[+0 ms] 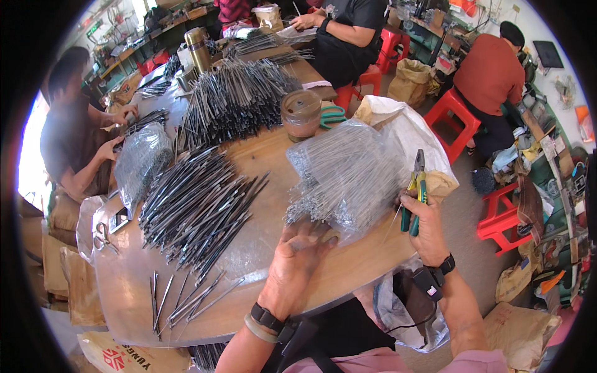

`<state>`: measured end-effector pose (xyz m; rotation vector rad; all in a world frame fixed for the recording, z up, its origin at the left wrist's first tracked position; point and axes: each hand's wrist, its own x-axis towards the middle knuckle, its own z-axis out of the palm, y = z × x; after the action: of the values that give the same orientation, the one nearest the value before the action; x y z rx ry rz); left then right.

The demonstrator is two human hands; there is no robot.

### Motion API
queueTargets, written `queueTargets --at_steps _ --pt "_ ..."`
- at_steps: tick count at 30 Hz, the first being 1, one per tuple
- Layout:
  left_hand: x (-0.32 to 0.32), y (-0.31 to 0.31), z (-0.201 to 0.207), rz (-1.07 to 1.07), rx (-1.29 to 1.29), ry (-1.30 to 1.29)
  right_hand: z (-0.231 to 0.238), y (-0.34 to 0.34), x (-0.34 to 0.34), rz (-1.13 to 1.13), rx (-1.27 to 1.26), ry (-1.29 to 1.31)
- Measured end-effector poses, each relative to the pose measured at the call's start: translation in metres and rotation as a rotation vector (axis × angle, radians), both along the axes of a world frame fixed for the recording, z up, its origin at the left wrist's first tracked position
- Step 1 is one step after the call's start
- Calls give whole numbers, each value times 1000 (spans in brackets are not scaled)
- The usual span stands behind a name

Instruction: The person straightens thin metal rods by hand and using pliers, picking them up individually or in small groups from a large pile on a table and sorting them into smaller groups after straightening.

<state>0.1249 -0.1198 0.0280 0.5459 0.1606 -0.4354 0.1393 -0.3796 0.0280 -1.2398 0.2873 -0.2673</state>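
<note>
Head view: right grip (426, 222) is clasping pliers (421, 179); left grip (297, 253) is resting open by bagged wires (342, 171) near the table's (270, 152) front edge; many seemingly remaining, finished count unclear.

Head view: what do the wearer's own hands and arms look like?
The left hand has a black strap and a pale band at the wrist. The right hand has another black strap and a boxy black device with a small white mark; a dark cable seems to trail from it. No gloves; a pink sleeve shows lower right.
</note>
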Motion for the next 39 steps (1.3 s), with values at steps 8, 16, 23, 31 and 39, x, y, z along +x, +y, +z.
queueTargets --at_steps 8,16,23,31,39 --pt "25 -16 -2 13 -114 15 -4 -7 20 -18 -6 11" --pt "25 -32 -9 26 -31 63 -4 -27 43 43 24 85" --pt "40 4 15 249 436 -169 -12 -16 5 101 -10 -20" --pt "84 7 6 30 542 -265 -15 6 -5 136 -51 26" --pt "71 16 13 71 731 -320 -6 12 -20 109 61 52"
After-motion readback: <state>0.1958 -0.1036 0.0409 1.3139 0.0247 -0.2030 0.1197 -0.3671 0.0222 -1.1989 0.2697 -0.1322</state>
